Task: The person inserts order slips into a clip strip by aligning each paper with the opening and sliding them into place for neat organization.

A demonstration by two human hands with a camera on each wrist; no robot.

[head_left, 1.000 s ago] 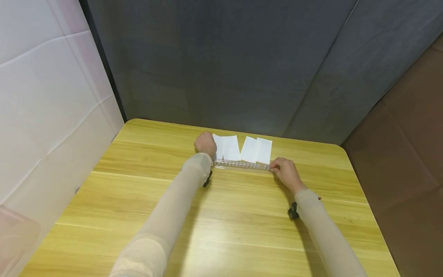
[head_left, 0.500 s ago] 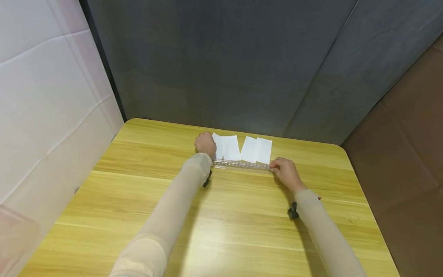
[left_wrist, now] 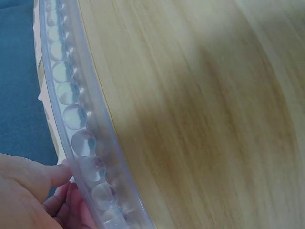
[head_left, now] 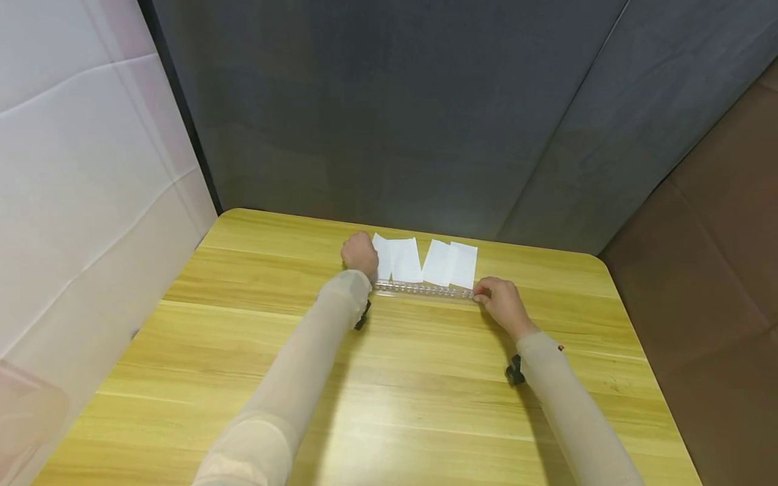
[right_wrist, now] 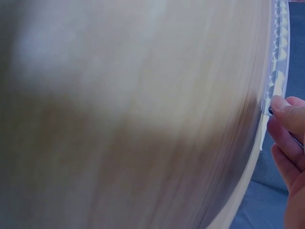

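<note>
A clear plastic strip (head_left: 423,290) lined with a row of small domed bubbles lies flat on the wooden table (head_left: 389,391), stretched between the person's two hands. The left hand (head_left: 360,254) sits at its left end with the fingers curled; the left wrist view shows fingertips (left_wrist: 59,174) touching the strip's edge, but whether they actually pinch it cannot be told. The right hand (head_left: 503,304) pinches the opposite end between thumb and fingers (right_wrist: 286,112), which the right wrist view shows closed on the rim.

The strip looks light and thin, probably bendy along its length and a little slick, with bubbles that could dent under a hard squeeze. The flat rim at each end, where the hands already are, seems the safest place to hold it.

Just beyond the strip, on the far side of both hands, two folded white sheets of paper (head_left: 425,260) lie side by side, their near edges touching or almost touching it. The table is pale yellow wood with a smooth grain. A grey fabric panel (head_left: 389,115) stands behind it, a white one (head_left: 79,169) to the left.
</note>
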